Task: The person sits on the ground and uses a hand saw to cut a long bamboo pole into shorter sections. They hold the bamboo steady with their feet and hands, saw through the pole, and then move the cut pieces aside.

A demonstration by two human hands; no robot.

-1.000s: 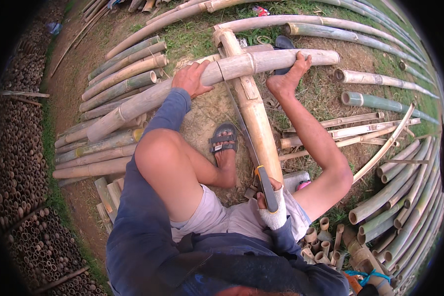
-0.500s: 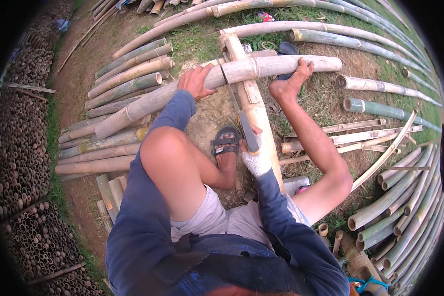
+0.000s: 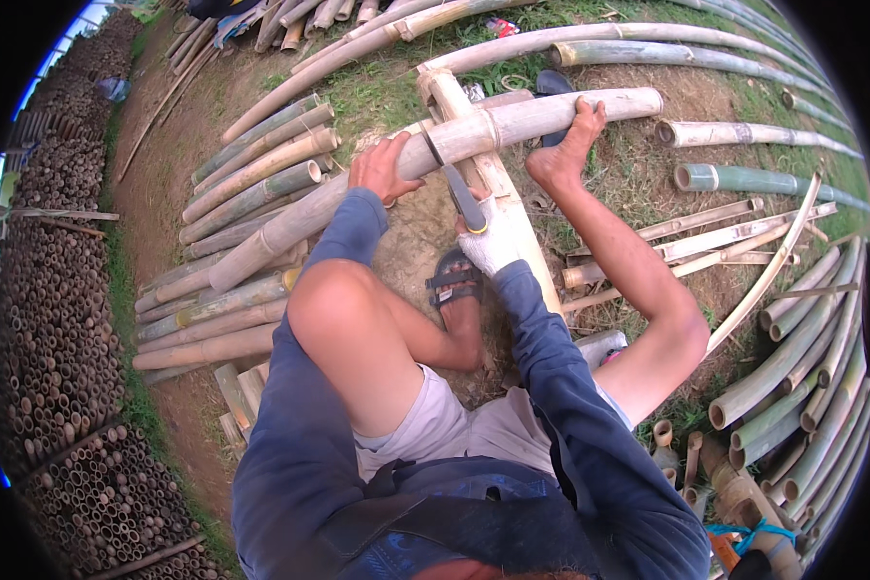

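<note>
A thick pale bamboo pole (image 3: 290, 230) lies slantwise across a peeled wooden post (image 3: 527, 242). Bare-skinned, my left hand (image 3: 385, 170) wraps over the pole just left of the saw blade. In a white knitted glove, my right hand (image 3: 491, 240) grips a hand saw (image 3: 464, 200) by its dark handle with a yellow edge. The saw's narrow blade crosses the pole between my left hand and the post; how deep it sits in the bamboo cannot be told. My bare right foot (image 3: 570, 150) presses on the pole's right part.
Cut bamboo lengths (image 3: 261, 188) lie in rows on the left, and more poles (image 3: 793, 377) are piled on the right. Split strips (image 3: 686, 242) rest beside my right leg. Stacked tube ends (image 3: 63, 348) line the far left. My left foot wears a black sandal (image 3: 452, 275).
My right hand and the saw have moved forward and a little left, so less blade shows on my side of the pole. My left hand keeps its grip on the bamboo.
</note>
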